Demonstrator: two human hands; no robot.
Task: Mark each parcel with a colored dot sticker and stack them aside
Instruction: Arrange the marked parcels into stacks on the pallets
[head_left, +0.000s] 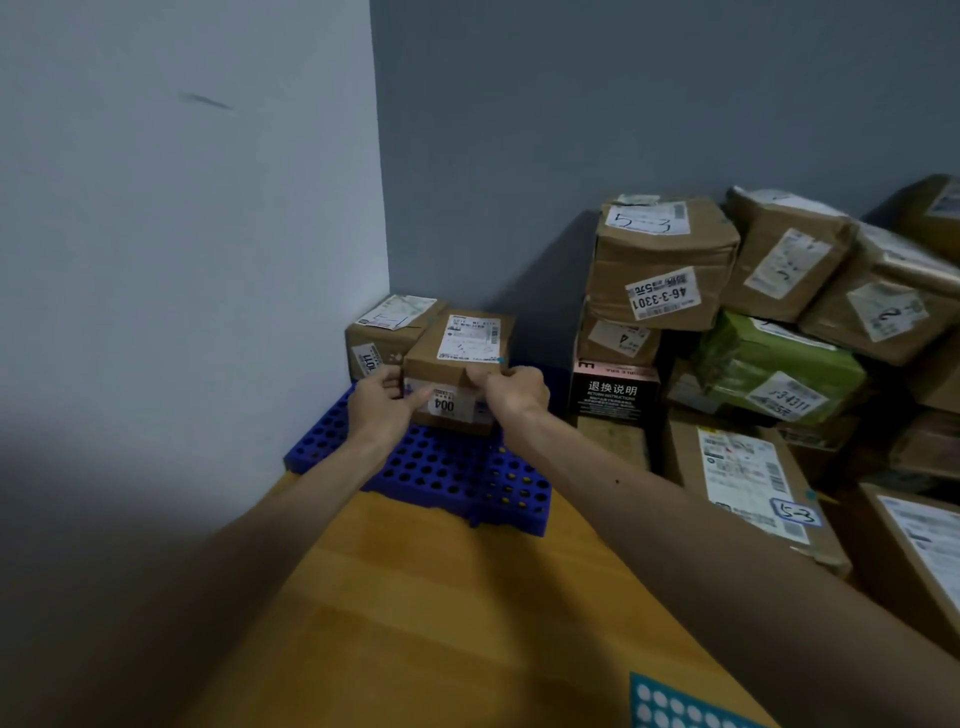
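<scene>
Grey walls corner a perforated blue plastic pallet (441, 467). Our left hand (382, 397) and right hand (511, 389) grip the small brown cardboard parcel (457, 364); we should square it against its neighbouring brown box (384, 332) before letting go.

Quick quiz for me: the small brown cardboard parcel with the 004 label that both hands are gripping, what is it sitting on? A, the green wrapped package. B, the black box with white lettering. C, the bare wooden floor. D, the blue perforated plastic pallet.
D: the small brown cardboard parcel with the 004 label, gripped by the left hand and right hand, rests on the blue perforated plastic pallet.
</scene>
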